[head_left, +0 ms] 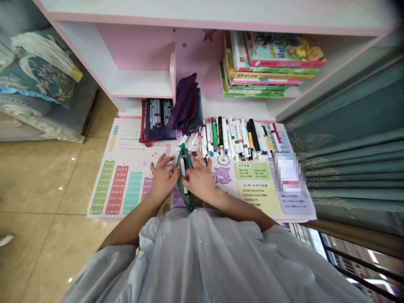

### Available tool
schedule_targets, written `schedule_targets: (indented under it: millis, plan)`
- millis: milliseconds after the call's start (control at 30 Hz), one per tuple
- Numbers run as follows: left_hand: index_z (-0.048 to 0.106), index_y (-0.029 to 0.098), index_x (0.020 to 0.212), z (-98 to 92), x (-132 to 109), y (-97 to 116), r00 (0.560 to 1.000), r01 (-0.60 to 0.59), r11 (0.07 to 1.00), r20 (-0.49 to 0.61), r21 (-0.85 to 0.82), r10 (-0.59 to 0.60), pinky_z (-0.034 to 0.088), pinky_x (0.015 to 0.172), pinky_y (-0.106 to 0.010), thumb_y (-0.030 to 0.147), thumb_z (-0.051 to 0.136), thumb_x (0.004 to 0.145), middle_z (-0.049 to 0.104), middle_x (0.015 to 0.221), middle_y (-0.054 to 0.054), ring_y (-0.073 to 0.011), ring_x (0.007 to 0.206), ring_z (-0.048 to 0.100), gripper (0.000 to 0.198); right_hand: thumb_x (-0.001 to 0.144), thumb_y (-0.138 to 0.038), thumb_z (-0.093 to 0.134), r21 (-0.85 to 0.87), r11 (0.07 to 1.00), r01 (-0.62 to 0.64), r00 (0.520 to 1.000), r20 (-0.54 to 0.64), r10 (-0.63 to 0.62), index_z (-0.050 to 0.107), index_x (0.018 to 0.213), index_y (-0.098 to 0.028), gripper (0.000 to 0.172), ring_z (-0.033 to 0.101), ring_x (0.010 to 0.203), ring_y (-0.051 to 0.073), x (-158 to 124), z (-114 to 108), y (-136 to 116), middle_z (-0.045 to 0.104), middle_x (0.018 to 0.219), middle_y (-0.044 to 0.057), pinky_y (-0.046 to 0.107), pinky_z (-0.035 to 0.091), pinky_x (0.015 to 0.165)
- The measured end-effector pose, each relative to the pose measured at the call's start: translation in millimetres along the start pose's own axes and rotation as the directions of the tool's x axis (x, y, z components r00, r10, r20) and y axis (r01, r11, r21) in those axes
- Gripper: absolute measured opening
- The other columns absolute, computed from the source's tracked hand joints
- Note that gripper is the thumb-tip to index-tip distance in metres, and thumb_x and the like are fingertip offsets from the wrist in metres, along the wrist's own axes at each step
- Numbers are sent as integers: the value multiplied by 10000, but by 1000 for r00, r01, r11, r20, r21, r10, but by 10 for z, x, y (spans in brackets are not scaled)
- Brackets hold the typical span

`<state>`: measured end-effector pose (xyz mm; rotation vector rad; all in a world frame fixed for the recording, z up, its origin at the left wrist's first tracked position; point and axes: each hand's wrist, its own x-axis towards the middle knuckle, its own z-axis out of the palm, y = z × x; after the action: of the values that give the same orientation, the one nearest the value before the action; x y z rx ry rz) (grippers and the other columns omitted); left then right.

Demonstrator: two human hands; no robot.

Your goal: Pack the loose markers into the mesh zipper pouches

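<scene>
My left hand (163,177) and my right hand (198,176) grip a green zippered pouch (185,198) from either side, holding it upright and open above a printed desk mat (126,189). A white marker (183,171) stands inside the pouch, partly hidden by my right hand. Beyond my fingers, a row of several loose felt-tip markers (240,139) lies across the back of the mat. To the left of that row is a dark open marker case (159,120), with a purple fabric pouch (186,103) leaning against it.
A pink-and-white shelf unit (135,80) stands ahead, with stacked children's books (271,63) on its shelf. A teal curtain (353,168) hangs at the right, a patterned cushion (38,71) sits at the upper left, and beige floor tiles (41,181) spread to the left.
</scene>
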<state>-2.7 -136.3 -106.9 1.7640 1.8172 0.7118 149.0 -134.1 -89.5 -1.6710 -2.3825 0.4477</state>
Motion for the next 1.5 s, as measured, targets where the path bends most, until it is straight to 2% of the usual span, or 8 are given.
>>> schedule_targets:
  millis: [67,133,200,300,433,767,1233,1500]
  plan:
    - [568,196,597,-4,-1,0,1000,0,1000,3,1,0,162,1126,-725,335,537,857,667,1287,-73,-330,1428,395,296,860,-330,591,62,998,-14,989,-144,23,747,707,-183,264,305,1467,385,74,-57,82,529,1473,140,640,280,1117]
    - [565,197,594,-8,-3,3,1000,0,1000,9,3,0,159,1126,-724,342,537,862,665,1290,-71,-327,1431,389,306,868,-321,579,84,995,-50,949,-306,73,722,659,-187,287,282,1480,374,201,-115,188,539,1462,105,586,301,1131]
    - [555,196,584,-11,-5,10,1000,1,1000,14,4,-1,158,1130,-719,349,535,869,665,1287,-71,-322,1430,392,323,861,-308,586,73,991,-114,911,-390,133,715,651,-186,275,251,1491,379,366,-147,303,544,1445,104,581,293,1139]
    - [544,193,574,-16,-5,22,1000,9,1000,17,7,-9,161,1134,-712,347,539,870,666,1284,-74,-317,1425,398,334,857,-322,600,25,978,-206,917,-345,201,742,736,-173,239,223,1495,395,619,-117,445,497,1485,124,625,252,1150]
    - [560,192,585,-20,3,27,1000,23,1000,20,14,-24,160,1144,-703,338,550,869,660,1293,-73,-320,1424,399,319,870,-344,584,-50,970,-240,938,-270,218,766,869,-151,265,183,1501,407,854,5,517,442,1526,147,673,206,1151]
    - [566,193,592,-26,2,36,999,29,1000,27,12,-29,153,1143,-708,331,556,865,660,1291,-82,-317,1429,396,305,860,-364,575,-153,939,-308,942,-188,279,743,1106,-117,387,106,1520,409,1072,146,493,386,1556,193,701,85,1164]
    - [570,201,628,-13,1,11,1000,13,1000,4,17,-13,164,1130,-720,344,568,860,645,1311,-93,-325,1435,382,273,802,-388,614,-179,912,-370,929,-100,357,665,1244,-108,526,49,1524,419,988,136,516,332,1586,212,726,123,1131]
    - [597,208,703,-1,1,2,1000,29,999,-11,31,-29,164,1143,-707,346,580,857,618,1344,-94,-330,1446,360,207,788,-336,617,-94,933,-347,922,-214,321,744,1017,-142,326,137,1511,404,728,25,545,380,1565,184,719,204,1111]
